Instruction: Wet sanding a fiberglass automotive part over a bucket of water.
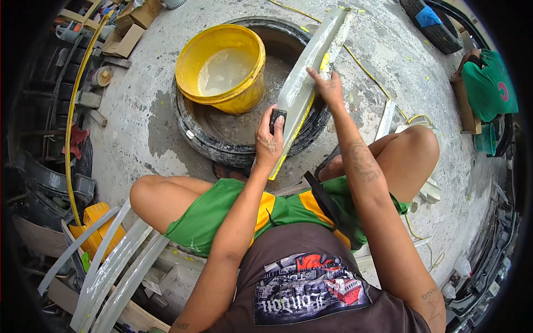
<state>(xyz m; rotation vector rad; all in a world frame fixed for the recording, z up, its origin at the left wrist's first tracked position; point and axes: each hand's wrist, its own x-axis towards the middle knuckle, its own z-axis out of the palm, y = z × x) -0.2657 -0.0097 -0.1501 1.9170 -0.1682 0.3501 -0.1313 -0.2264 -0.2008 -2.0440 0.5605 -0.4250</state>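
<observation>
A long, pale grey-green strip panel (pixel 302 83) with a yellow edge slants across in front of me, its near end by my knees and its surface wet and shiny. My left hand (pixel 268 140) is closed around a small black sanding block (pixel 278 119), which rests against the panel's lower part. Farther up, my right hand (pixel 330 90) grips the panel's right edge, its index finger laid along the surface. Left of the panel stands a yellow bucket (pixel 239 101) holding cloudy water. It sits inside a black tyre (pixel 191 136) lying flat, and the panel crosses over the tyre's right side.
Several similar strips (pixel 119 266) lie at lower left beside a yellow container (pixel 100 222). Dark car parts (pixel 39 172) crowd the left edge. A yellow hose (pixel 366 71) crosses the stained concrete floor. At right a person in a green shirt (pixel 488 89) sits near another tyre (pixel 430 25).
</observation>
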